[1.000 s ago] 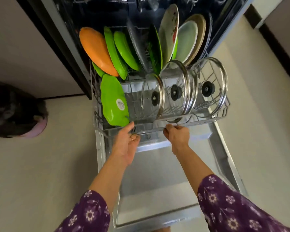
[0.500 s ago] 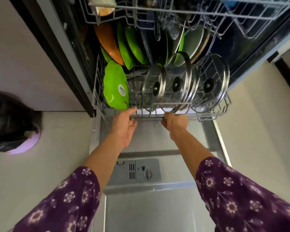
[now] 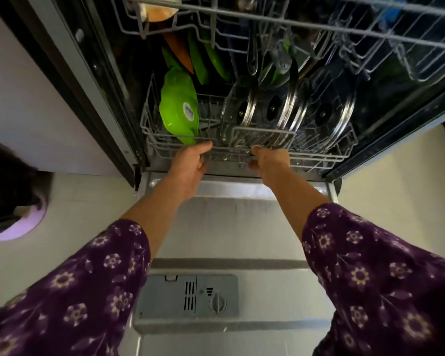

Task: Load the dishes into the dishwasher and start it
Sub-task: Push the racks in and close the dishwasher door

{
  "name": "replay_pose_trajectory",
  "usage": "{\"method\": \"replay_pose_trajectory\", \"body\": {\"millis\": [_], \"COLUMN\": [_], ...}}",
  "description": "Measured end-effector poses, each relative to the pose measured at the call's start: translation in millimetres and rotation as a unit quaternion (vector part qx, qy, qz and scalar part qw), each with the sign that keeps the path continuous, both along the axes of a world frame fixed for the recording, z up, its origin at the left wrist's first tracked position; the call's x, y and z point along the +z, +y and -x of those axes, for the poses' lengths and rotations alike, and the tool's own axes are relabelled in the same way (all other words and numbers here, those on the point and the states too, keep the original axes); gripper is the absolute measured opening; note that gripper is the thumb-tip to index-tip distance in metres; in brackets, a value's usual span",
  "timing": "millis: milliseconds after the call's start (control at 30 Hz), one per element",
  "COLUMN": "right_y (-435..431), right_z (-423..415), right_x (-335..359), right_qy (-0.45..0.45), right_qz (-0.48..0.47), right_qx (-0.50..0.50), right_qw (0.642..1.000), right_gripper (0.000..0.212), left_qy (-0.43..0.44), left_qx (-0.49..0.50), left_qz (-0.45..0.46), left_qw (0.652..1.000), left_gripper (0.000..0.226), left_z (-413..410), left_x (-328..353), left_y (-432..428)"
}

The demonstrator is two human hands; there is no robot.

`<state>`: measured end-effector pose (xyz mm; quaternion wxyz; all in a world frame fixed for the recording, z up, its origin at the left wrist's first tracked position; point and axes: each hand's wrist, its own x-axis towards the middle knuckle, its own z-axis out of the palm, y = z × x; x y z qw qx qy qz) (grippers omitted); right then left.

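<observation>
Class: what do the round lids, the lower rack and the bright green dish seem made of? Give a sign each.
Lids: apparently clear glass, shiny metal rims; rack wires show through. Lower rack: wire, probably metal, matte grey coating. Green dish: likely plastic or melamine; solid glossy colour.

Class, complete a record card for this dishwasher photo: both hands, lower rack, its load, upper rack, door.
Left hand: grips the front rail of the lower rack
Right hand: grips the same rail
Lower rack: nearly all the way in
Load: green plate at left, three glass lids on edge
Upper rack: above, partly loaded
Door: open, detergent dispenser showing
</observation>
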<state>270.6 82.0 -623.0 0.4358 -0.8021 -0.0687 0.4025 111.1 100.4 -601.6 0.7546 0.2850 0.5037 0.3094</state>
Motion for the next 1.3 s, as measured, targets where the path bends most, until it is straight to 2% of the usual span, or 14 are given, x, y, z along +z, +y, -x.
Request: {"method": "replay_pose_trajectory", "body": {"millis": [100,267,400,467,533,667,833,933,1033,1167,1233,1300], "right_y": [5.5,1.5,-7.5,-27.0,-58.0,-147.2,-270.9,-341.2,-409.2,-495.5,-530.6,-558.4], "right_z": [-1.0,-2.2,1.6,7.2,16.2,50.0,96.7,119.4,142.6,173.7,186.4,193.5], "right_x": [-5.1,-5.0,2.2,-0.2,-8.1,-25.8,-31.4,-31.0,-36.8,-48.6,-58.9,-72.0], "right_qy": [-0.012,-0.028,-0.047,-0.050,-0.046,0.036,0.109,0.114,0.136,0.189,0.179,0.156], "right_qz": [0.004,0.014,0.035,0.066,0.067,0.035,0.038,0.070,0.115,0.147,0.175,0.211], "right_qx": [-0.005,0.025,0.059,0.085,0.085,0.066,0.067,0.083,0.051,-0.045,-0.084,-0.127], "right_qw": [1.000,0.999,0.996,0.993,0.993,0.997,0.991,0.987,0.983,0.970,0.965,0.957], "right_gripper": [0.027,0.030,0.034,0.044,0.049,0.037,0.027,0.032,0.036,0.043,0.048,0.051], "left_qy": [0.017,0.105,0.159,0.166,0.143,0.112,0.090,0.097,0.094,0.124,0.134,0.108], "left_qx": [-0.022,-0.086,-0.052,-0.035,-0.022,-0.046,-0.088,-0.110,-0.111,-0.125,-0.124,-0.094], "left_qz": [-0.012,-0.016,-0.025,-0.032,-0.025,0.045,0.195,0.240,0.312,0.406,0.439,0.471], "left_qw": [1.000,0.991,0.986,0.985,0.989,0.992,0.973,0.960,0.939,0.897,0.880,0.871], "left_gripper": [0.007,0.008,0.007,0.023,0.012,0.015,0.021,0.020,0.025,0.037,0.050,0.060], "left_z": [-3.7,2.7,14.9,16.7,18.4,26.4,44.2,64.0,91.5,130.1,145.8,155.0], "left_x": [-4.7,-4.0,6.5,7.0,6.6,-1.8,-15.1,-22.8,-32.5,-42.2,-47.1,-51.2], "left_y": [11.8,12.7,-0.4,-18.3,-46.4,-128.6,-241.7,-320.8,-392.5,-473.9,-502.2,-516.3]}}
